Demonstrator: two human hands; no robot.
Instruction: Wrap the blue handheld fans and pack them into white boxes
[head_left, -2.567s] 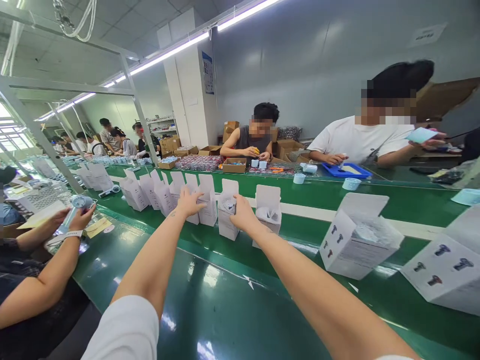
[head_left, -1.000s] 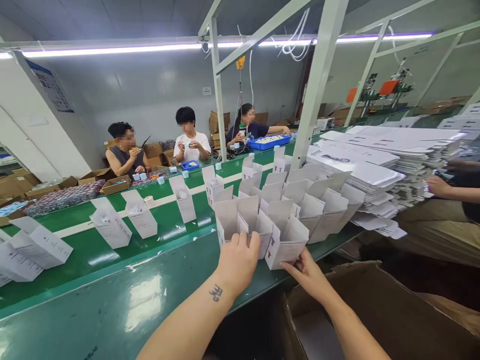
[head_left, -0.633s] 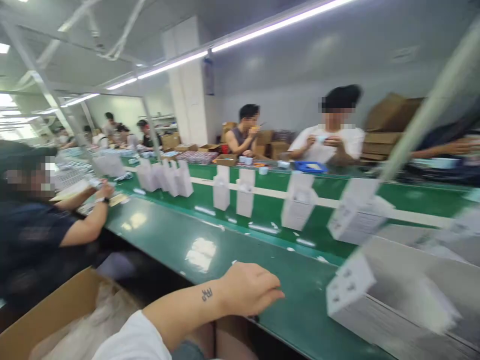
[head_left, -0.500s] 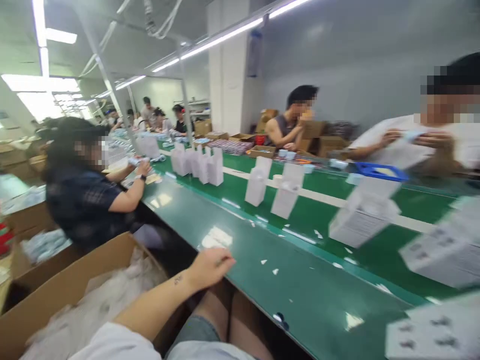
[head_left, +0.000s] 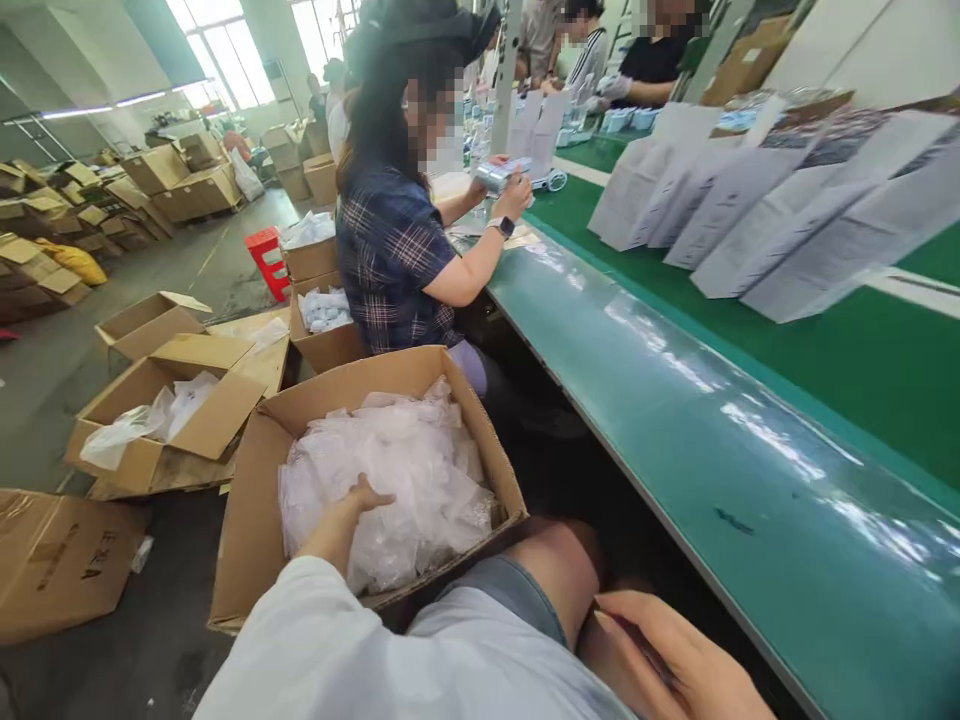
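My left hand [head_left: 361, 499] reaches down into an open cardboard box [head_left: 390, 365] on the floor to my left. It is pushed in among the clear plastic bags [head_left: 420, 470] that fill the box; only the thumb and the back of the hand show, the fingers are buried. My right hand [head_left: 675, 655] lies at the bottom edge against my bare knee [head_left: 555, 565], fingers stretched out flat and holding nothing. It sits under the front edge of the glossy green table [head_left: 712, 440].
A seated person in a plaid shirt [head_left: 397, 250] works at the table just ahead, holding a small device. White cartons [head_left: 750, 220] stand on the green belt [head_left: 862, 370]. Open boxes [head_left: 172, 400], a flat carton [head_left: 60, 560] and a red stool [head_left: 268, 258] crowd the floor on the left.
My view swung from the belt down and left to the floor. My left hand left the table edge and went into the box of bags. My right hand came back into view by my knee.
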